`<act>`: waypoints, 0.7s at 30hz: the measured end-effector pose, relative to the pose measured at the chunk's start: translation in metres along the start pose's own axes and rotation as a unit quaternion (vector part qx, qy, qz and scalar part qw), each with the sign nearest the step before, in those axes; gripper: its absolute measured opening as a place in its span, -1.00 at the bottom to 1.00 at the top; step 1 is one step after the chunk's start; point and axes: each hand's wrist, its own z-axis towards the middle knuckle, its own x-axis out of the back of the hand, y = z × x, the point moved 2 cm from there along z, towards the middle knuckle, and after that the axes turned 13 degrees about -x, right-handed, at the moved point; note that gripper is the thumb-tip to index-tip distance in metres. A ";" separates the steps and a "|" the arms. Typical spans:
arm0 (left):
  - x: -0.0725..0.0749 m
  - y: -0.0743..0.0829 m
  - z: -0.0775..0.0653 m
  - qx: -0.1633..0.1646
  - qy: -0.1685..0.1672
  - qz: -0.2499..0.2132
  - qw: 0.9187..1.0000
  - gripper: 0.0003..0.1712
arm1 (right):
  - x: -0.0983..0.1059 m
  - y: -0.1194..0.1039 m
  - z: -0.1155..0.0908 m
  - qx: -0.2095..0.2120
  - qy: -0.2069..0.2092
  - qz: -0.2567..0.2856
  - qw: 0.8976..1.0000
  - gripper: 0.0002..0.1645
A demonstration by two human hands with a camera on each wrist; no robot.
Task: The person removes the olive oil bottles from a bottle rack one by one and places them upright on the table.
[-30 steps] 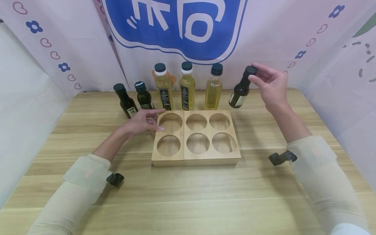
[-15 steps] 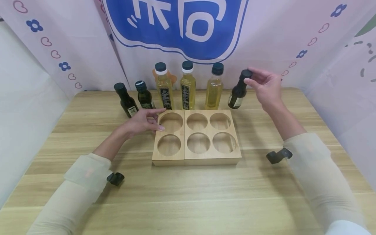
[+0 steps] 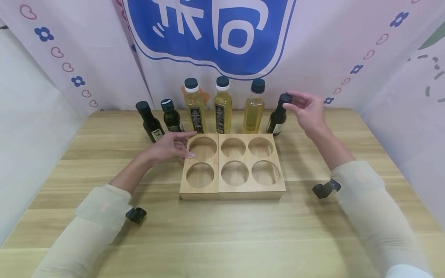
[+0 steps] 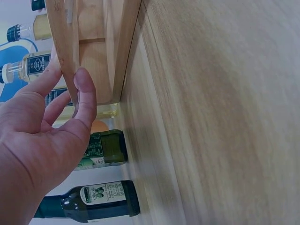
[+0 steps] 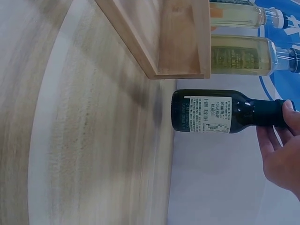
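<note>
A light wooden bottle rack (image 3: 218,185) with round holes in two rows stands mid-table. My left hand (image 3: 167,146) pinches its top board at the left back corner, thumb on one side and fingers on the other, as the left wrist view shows. With thumb and fingers, my right hand (image 3: 309,112) holds a small dark glass bottle (image 5: 201,112) by its black cap and neck. This bottle (image 3: 277,120) is nearly upright just behind the rack's right back corner. Whether its base touches the table I cannot tell.
Behind the rack stand three bottles of yellow oil, a left one (image 3: 196,112), a middle one (image 3: 223,110) and a right one (image 3: 253,114). Two dark green bottles, one short (image 3: 172,117) and one slimmer (image 3: 151,123), stand left. A printed cloth (image 3: 313,46) hangs behind the wooden table (image 3: 243,235).
My right hand has moved left and slightly down with the dark bottle, bringing it closer to the rack and the right oil bottle. My left hand keeps its hold on the rack.
</note>
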 end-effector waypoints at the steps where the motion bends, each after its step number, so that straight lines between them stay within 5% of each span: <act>1: 0.000 0.000 0.000 0.000 0.000 0.000 1.000 -0.09 | 0.000 0.001 0.000 -0.001 -0.001 0.001 1.000 -0.47; 21: 0.000 -0.001 0.001 0.005 0.002 0.006 1.000 -0.10 | -0.004 0.011 0.008 -0.019 -0.004 -0.026 0.999 -0.48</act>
